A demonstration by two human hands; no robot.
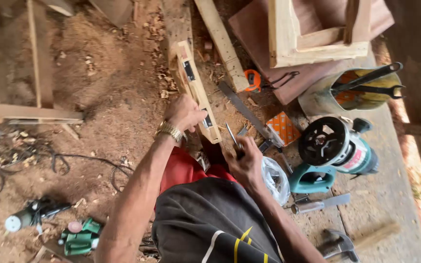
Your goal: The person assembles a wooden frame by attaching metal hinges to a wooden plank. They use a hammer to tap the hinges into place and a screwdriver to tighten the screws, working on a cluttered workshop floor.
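Left arm: stretched forward from the lower left, bare, a gold watch (170,130) at the wrist. Left hand (185,113): fingers curled and pressed together over the near part of one pale wooden block (196,90), clamping its edge. The block runs away from the person above the sawdust floor (98,87) and carries two dark metal fittings set into its top face (one near the far end, one just past the knuckles).

Right arm: bent at the elbow, rising from the lower right. Right hand (243,163): closed in a fist around one thin metal tool (232,135), its blade pointing up toward the block; the tip stands just beside the block's near end, contact not discernible.

On the bench (391,195) to the right:
- one router (334,146), teal and grey, lying base toward the camera
- one clear plastic bag (275,180), touching the right wrist
- one orange box (283,127)
- one flat steel rule (244,109)
- one orange tape measure (253,79)
- one bucket (317,97) holding two dark long-handled tools
- one hammer (339,243) at the near edge
- one chisel (317,204) beside the router
- one open wooden frame (313,34) on a brown board

On the floor, lower left: tangled black cable (64,163) and one green tool (81,236).
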